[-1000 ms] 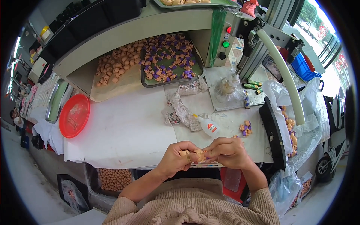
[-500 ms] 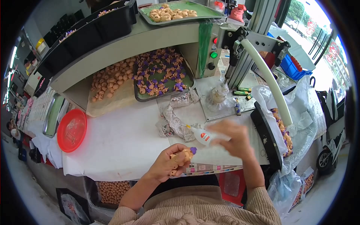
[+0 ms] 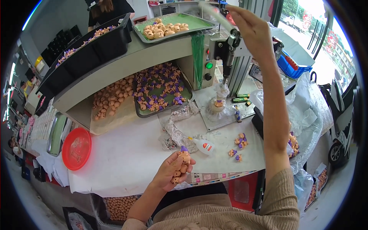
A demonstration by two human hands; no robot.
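My left hand (image 3: pixel 171 172) is closed around several small tan doll heads. The uppermost doll head (image 3: pixel 184 156) has a purple piece on top. My right hand (image 3: pixel 253 32) is raised high at the press, fingers stretched out beside the pale lever handle (image 3: pixel 216 16), which is blurred; whether they touch it is unclear. Below the lever, the press head stands over a plastic-wrapped fixture (image 3: pixel 217 104) on a metal base plate (image 3: pixel 205 115). A white glue bottle (image 3: pixel 204 146) lies on the table beyond my left hand. Small purple-and-tan doll bodies (image 3: pixel 241 141) lie right of it.
A dark tray of purple-and-tan doll parts (image 3: pixel 161 86) and loose doll heads (image 3: pixel 113 97) sit under the shelf. Above stand a black bin (image 3: pixel 88 51) and a green-lined tray (image 3: pixel 199 23). A red plastic dish (image 3: pixel 76 149) lies left; a plastic-lined black bin (image 3: pixel 257 122) stands right.
My right hand has moved from beside the glue bottle up to the press. The lever has swung upward, away from me. My left hand has turned the doll so its purple piece points up.
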